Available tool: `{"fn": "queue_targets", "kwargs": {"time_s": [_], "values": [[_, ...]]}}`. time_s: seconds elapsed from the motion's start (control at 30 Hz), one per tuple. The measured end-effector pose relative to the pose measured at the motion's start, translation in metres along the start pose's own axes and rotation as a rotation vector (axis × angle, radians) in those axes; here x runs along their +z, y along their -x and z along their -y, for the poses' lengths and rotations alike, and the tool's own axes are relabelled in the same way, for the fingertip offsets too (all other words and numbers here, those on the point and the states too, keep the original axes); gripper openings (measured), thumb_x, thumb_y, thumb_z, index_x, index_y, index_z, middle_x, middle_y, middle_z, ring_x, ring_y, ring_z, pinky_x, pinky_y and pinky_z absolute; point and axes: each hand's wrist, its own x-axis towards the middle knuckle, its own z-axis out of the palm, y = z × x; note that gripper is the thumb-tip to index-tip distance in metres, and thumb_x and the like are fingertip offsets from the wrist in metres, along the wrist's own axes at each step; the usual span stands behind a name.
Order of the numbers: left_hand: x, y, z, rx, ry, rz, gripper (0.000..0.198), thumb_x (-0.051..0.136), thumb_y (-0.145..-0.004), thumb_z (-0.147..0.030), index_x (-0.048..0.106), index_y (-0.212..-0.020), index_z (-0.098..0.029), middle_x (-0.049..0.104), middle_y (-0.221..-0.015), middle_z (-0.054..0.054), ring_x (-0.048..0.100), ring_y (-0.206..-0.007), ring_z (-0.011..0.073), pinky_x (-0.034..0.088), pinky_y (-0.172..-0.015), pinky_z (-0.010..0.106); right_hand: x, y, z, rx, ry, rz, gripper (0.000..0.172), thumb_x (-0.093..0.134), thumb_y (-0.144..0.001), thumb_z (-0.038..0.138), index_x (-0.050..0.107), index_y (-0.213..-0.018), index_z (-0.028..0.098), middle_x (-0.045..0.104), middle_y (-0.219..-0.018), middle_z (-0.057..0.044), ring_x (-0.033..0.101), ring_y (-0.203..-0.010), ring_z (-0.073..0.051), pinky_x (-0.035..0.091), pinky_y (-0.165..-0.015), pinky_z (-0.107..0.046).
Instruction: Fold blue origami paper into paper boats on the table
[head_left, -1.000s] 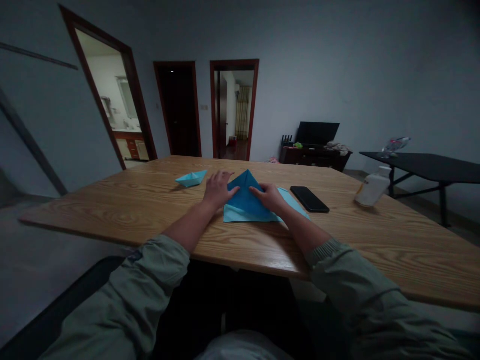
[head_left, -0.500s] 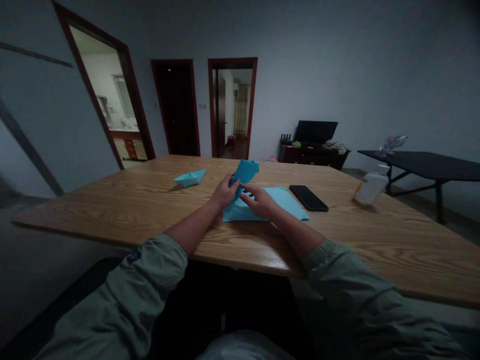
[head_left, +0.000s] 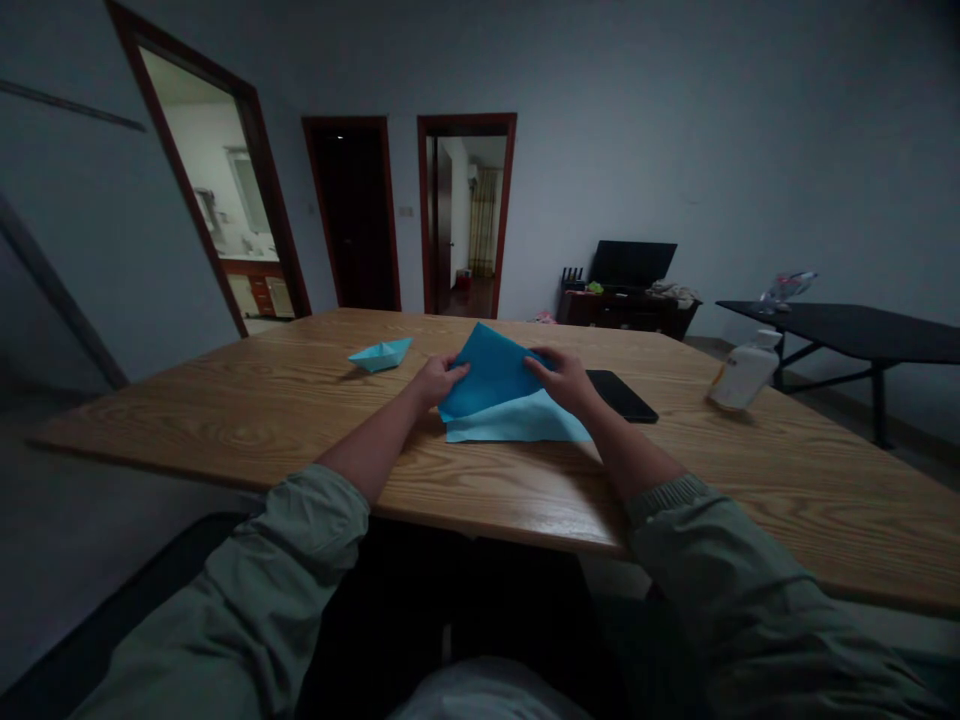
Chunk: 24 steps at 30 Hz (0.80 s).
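Note:
A sheet of folded blue origami paper (head_left: 491, 375) lies on the wooden table (head_left: 225, 425), its darker triangular flap raised and its pale blue side (head_left: 517, 422) showing beneath. My left hand (head_left: 440, 382) pinches the flap's left corner. On the right side, my right hand (head_left: 562, 381) grips the flap's edge, and its wrist passes close to a black smartphone (head_left: 621, 396). A small pale blue paper boat (head_left: 381, 354) sits left of my left hand, not touching it.
A white plastic bottle (head_left: 742, 374) lies tilted at the table's right side. Beyond the wooden table stand a black table (head_left: 840, 340) and a dark cabinet (head_left: 622, 316) holding a monitor. Several doorways open in the far wall.
My hands have moved apart, and the blue paper, bunched upward between them earlier, now spreads into a wide triangular flap. The boat, phone and bottle stay in place.

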Motion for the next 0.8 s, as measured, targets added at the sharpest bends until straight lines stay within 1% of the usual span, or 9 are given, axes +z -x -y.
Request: {"fn": "queue_targets", "kwargs": {"time_s": [0.1, 0.2, 0.27, 0.33, 0.43, 0.57, 0.67, 0.8], "values": [[-0.003, -0.002, 0.004, -0.017, 0.004, 0.023, 0.048, 0.069, -0.071, -0.038, 0.063, -0.110, -0.011, 0.070, -0.099, 0.009, 0.065, -0.081, 0.0191, 0.052, -0.073, 0.032, 0.004, -0.001, -0.002, 0.028, -0.043, 0.016, 0.036, 0.059, -0.079, 0.044, 0.070, -0.099, 0.016, 0.070, -0.090, -0.007, 0.062, -0.082, -0.020, 0.048, -0.074, -0.032], [-0.007, -0.002, 0.007, -0.044, -0.027, -0.036, 0.055, 0.072, -0.070, -0.032, 0.056, -0.119, -0.013, 0.070, -0.096, 0.009, 0.065, -0.074, 0.0165, 0.053, -0.068, 0.030, 0.007, -0.001, -0.005, 0.082, -0.097, 0.010, 0.039, 0.063, -0.076, 0.044, 0.069, -0.102, 0.015, 0.069, -0.082, -0.006, 0.060, -0.072, -0.017, 0.047, -0.065, -0.028], [-0.009, -0.002, 0.008, -0.063, -0.039, -0.052, 0.057, 0.072, -0.070, -0.030, 0.054, -0.122, -0.014, 0.070, -0.094, 0.009, 0.065, -0.072, 0.0153, 0.053, -0.066, 0.029, 0.008, -0.001, -0.007, 0.134, -0.168, 0.025, 0.043, 0.065, -0.073, 0.044, 0.066, -0.105, 0.015, 0.069, -0.081, -0.006, 0.059, -0.069, -0.016, 0.046, -0.062, -0.027], [-0.011, -0.001, 0.008, -0.064, -0.033, -0.055, 0.056, 0.072, -0.071, -0.029, 0.053, -0.122, -0.015, 0.070, -0.096, 0.009, 0.065, -0.073, 0.0149, 0.053, -0.068, 0.029, 0.009, 0.000, -0.008, 0.183, -0.263, 0.035, 0.045, 0.067, -0.071, 0.045, 0.064, -0.104, 0.015, 0.069, -0.081, -0.007, 0.059, -0.070, -0.015, 0.046, -0.061, -0.026], [-0.013, -0.002, 0.008, -0.061, -0.028, -0.070, 0.057, 0.073, -0.070, -0.032, 0.053, -0.122, -0.015, 0.070, -0.096, 0.009, 0.066, -0.075, 0.0152, 0.054, -0.069, 0.029, 0.010, 0.002, -0.007, 0.238, -0.374, 0.017, 0.045, 0.072, -0.066, 0.047, 0.059, -0.097, 0.017, 0.069, -0.080, -0.005, 0.060, -0.070, -0.015, 0.045, -0.061, -0.025], [-0.014, -0.004, 0.010, -0.054, -0.013, -0.098, 0.058, 0.073, -0.070, -0.034, 0.053, -0.122, -0.015, 0.071, -0.092, 0.008, 0.066, -0.072, 0.0157, 0.054, -0.069, 0.030, 0.012, 0.002, -0.007, 0.232, -0.424, -0.015, 0.045, 0.075, -0.061, 0.049, 0.052, -0.085, 0.019, 0.065, -0.073, 0.000, 0.057, -0.065, -0.013, 0.042, -0.058, -0.024], [-0.015, -0.005, 0.010, -0.044, 0.013, -0.098, 0.058, 0.073, -0.070, -0.033, 0.053, -0.121, -0.015, 0.071, -0.090, 0.008, 0.066, -0.072, 0.0158, 0.054, -0.068, 0.030, 0.013, 0.001, -0.008, 0.208, -0.394, -0.014, 0.042, 0.074, -0.061, 0.050, 0.055, -0.080, 0.018, 0.063, -0.072, 0.000, 0.055, -0.066, -0.012, 0.042, -0.060, -0.024], [-0.014, -0.005, 0.009, -0.033, 0.020, -0.096, 0.058, 0.073, -0.069, -0.032, 0.053, -0.121, -0.014, 0.071, -0.089, 0.008, 0.066, -0.071, 0.0157, 0.053, -0.068, 0.029, 0.013, 0.001, -0.010, 0.232, -0.388, 0.035, 0.041, 0.072, -0.065, 0.050, 0.064, -0.086, 0.016, 0.065, -0.078, -0.002, 0.057, -0.070, -0.014, 0.045, -0.064, -0.026]]}}
